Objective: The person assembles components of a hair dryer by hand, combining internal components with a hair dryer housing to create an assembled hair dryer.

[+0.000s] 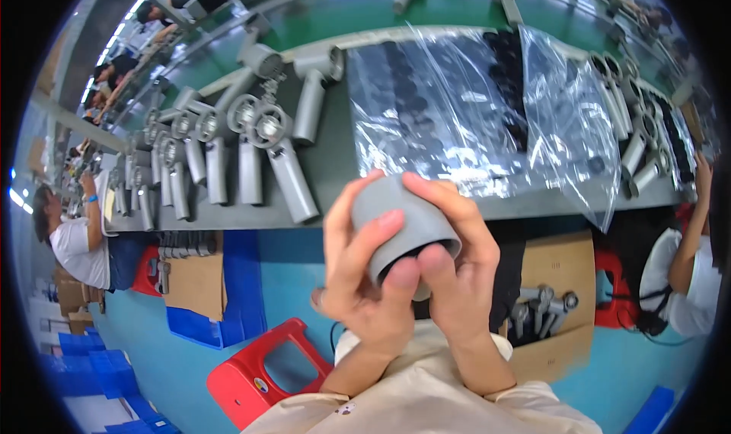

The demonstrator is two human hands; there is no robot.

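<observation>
Between my two hands, in front of my chest, is a grey hair dryer housing [407,213]. Its round barrel has the dark open end tipped toward me, and its handle is mostly hidden behind my hands. My left hand [362,270] is closed round the left side, thumb at the open rim. From the right, my right hand [464,263] wraps the barrel, its thumb also at that rim. Just beyond, on the workbench [335,183], similar grey hair dryer housings [285,175] lie in rows to the left.
Clear plastic sheeting [571,122] covers rows of dark parts [426,91] on the bench. Behind runs a green conveyor belt [335,27]. A red stool [266,373] stands lower left; a cardboard box [560,282] of grey housings is at right. Co-workers sit left [80,244] and right [685,274].
</observation>
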